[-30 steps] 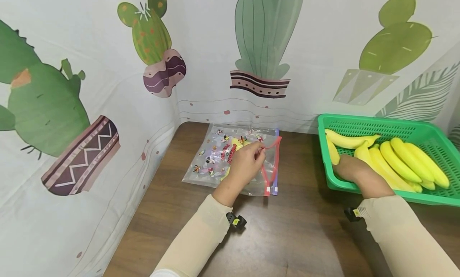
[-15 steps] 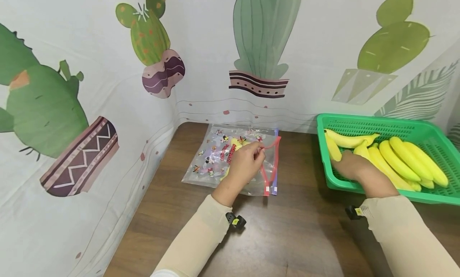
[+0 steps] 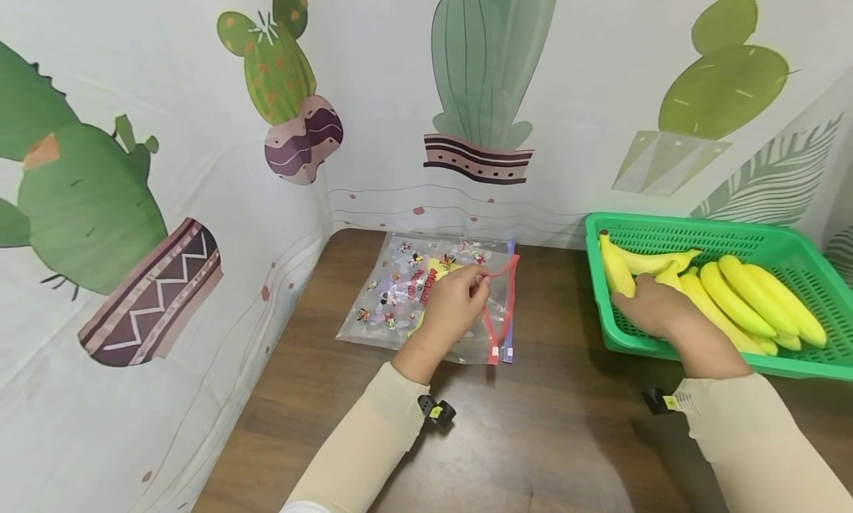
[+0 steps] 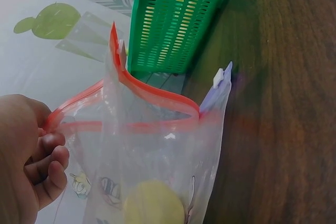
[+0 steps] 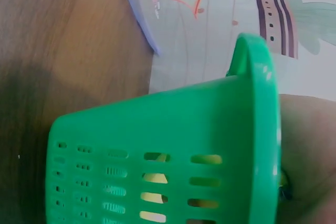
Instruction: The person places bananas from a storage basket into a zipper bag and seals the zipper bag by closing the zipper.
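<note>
My left hand (image 3: 456, 302) pinches the red zip edge of a clear zip bag (image 3: 400, 324) printed with small cartoon figures. In the left wrist view, the bag's red-rimmed mouth (image 4: 157, 94) gapes, and a rounded yellow thing (image 4: 154, 203) shows through the plastic lower down. A purple zip edge (image 4: 216, 90) lies beside the red one. On the right, my right hand (image 3: 656, 306) reaches into a green basket (image 3: 609, 335) and grips a banana (image 3: 616, 265) at its left end, tip tilted up. The basket wall hides most of that hand in the right wrist view.
Several more bananas (image 3: 740, 298) lie in the basket, one of them (image 3: 649, 261) along its back side. Brown wooden table (image 3: 493, 439) stretches between bag and basket. A cactus-printed white cloth (image 3: 380, 128) stands behind and at the left.
My right hand has lifted and turned the banana at the basket's left end, so its tip now points up above the rim. The left hand keeps its hold on the bag.
</note>
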`<state>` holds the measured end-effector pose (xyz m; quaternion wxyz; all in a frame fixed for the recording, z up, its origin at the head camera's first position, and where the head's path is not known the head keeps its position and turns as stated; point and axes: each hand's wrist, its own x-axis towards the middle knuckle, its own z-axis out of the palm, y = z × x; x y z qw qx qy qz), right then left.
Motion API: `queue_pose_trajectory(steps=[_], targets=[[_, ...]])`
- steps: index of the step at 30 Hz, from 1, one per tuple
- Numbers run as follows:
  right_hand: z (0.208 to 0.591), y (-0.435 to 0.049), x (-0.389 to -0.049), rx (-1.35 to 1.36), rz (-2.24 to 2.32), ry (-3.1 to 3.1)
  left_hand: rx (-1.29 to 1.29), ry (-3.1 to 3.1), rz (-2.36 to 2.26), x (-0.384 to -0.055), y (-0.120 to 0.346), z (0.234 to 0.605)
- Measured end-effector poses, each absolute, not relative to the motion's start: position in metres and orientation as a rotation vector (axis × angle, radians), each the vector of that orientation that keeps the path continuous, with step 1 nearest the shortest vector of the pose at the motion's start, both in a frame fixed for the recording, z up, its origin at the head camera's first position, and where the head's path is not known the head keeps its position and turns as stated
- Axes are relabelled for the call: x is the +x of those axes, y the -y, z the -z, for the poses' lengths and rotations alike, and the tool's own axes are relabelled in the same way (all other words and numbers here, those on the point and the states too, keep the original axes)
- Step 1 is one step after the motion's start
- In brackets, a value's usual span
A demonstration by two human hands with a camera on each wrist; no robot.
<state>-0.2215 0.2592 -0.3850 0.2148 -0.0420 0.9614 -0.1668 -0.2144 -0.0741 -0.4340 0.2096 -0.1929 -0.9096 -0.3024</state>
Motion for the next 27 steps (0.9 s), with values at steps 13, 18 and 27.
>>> queue_pose_trajectory(steps=[13, 18, 27], targets=[[0.384, -0.258, -0.207, -0.103, 0.551, -2.76, -0.541, 2.524, 0.82, -0.213, 0.074, 0.433], [0.384, -0.256, -0.206, -0.111, 0.577, -2.79, -0.538, 2.529, 0.818, -0.213, 0.073, 0.433], [0.381, -0.253, -0.203, -0.104, 0.604, -2.809, -0.536, 2.535, 0.824, -0.212, 0.073, 0.433]])
